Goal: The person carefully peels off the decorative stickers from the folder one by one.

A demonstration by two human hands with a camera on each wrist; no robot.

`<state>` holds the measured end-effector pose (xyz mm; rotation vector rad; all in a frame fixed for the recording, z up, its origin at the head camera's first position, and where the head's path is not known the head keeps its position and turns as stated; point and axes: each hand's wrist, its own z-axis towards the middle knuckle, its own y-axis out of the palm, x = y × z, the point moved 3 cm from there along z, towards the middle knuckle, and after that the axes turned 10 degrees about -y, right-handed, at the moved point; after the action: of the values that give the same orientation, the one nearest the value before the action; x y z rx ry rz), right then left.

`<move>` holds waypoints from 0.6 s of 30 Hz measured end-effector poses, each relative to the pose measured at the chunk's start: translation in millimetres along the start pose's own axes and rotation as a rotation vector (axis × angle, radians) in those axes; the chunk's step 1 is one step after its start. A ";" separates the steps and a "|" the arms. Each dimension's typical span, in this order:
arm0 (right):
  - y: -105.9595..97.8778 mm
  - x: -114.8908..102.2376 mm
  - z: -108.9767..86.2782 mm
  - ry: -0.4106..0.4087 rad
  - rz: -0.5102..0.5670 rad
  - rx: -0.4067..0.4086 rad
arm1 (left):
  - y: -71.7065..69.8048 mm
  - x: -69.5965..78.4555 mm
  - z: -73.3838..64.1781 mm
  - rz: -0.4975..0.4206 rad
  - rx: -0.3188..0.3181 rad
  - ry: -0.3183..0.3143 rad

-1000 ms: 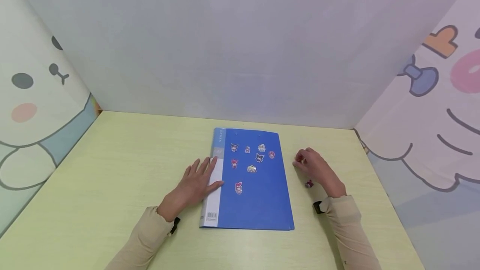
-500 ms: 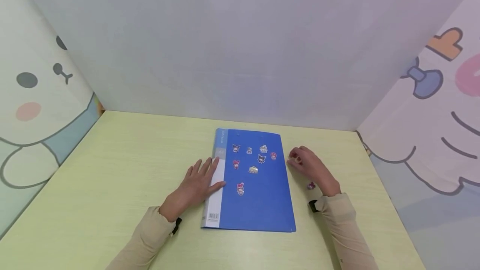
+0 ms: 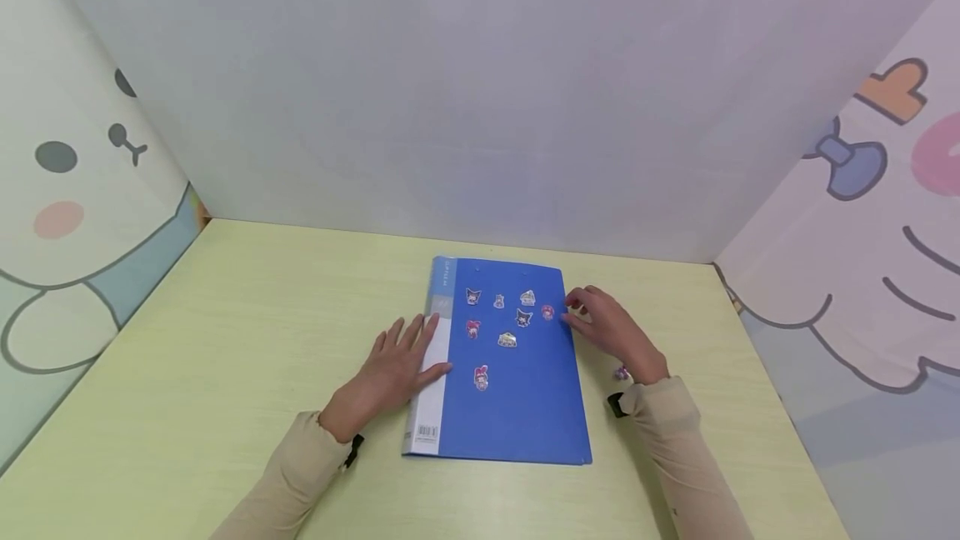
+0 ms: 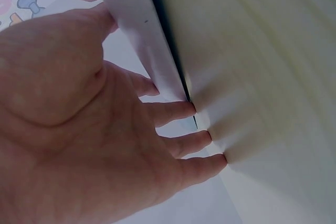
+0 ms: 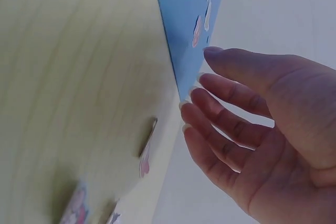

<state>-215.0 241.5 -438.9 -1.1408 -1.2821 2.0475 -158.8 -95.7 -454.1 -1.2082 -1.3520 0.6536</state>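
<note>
A blue folder with a white spine strip lies on the table. Several small cartoon stickers are on its cover, among them a pink one near the right edge. My left hand rests across the spine, fingers spread and straight; in the left wrist view its fingertips touch the table along the spine. At the folder's right edge is my right hand, fingers loosely bent and thumb apart. The right wrist view shows nothing between that thumb and the fingers, with the blue cover just beyond them.
A small purple-pink sticker lies on the table by the right wrist. In the right wrist view several pieces, including a pink one, lie on the tabletop. A pale wall closes off the back, with cartoon-printed panels at both sides.
My right hand has moved left, from the table beside the folder to its right edge, and its fingers have loosened a little. The left hand has stayed on the spine.
</note>
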 end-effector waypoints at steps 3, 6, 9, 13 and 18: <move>0.5 -2.9 3.6 0.001 0.009 -0.013 | -1.1 0.8 -0.8 -0.001 -0.002 -0.004; 2.3 -4.6 5.6 0.009 0.022 -0.026 | -1.4 1.0 -0.8 0.001 -0.003 -0.004; 4.7 -4.9 7.3 0.013 0.035 -0.034 | -1.5 0.8 -0.6 0.002 -0.002 0.000; 8.6 -4.9 10.5 0.003 0.042 -0.037 | -1.1 0.3 -0.4 0.008 0.004 0.002; 11.6 -7.0 13.7 -0.017 0.043 -0.036 | -1.1 0.4 -0.4 0.008 0.008 0.003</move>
<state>-222.2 224.2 -443.4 -1.1794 -1.3180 2.0775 -158.7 -95.8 -452.8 -1.2089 -1.3420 0.6623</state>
